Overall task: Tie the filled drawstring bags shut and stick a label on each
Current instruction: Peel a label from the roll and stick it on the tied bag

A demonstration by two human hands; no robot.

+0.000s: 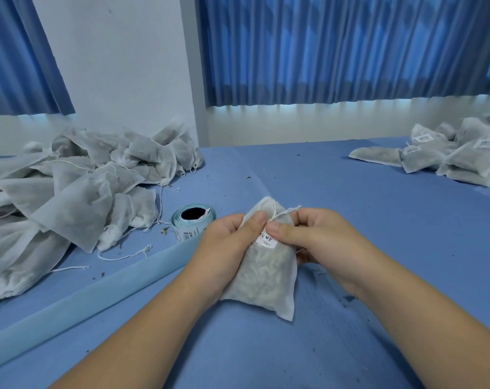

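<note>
A filled white drawstring bag (262, 279) stands tilted in the middle of the blue table, held between both hands. My left hand (227, 242) grips its left side, thumb on the front near the neck. My right hand (314, 237) grips the right side, its thumb pressing a white printed label (267, 240) onto the bag's upper front. The drawstring ends (287, 211) stick out at the gathered neck. A roll of labels (193, 223) lies just left of my left hand, its blue backing strip (92, 296) trailing toward the near left.
A big heap of unlabelled filled bags (69, 192) covers the left of the blue table (378, 220). A pile of labelled bags (457, 158) lies at the far right. Small bits of debris dot the cloth. Blue curtains and a white wall stand behind.
</note>
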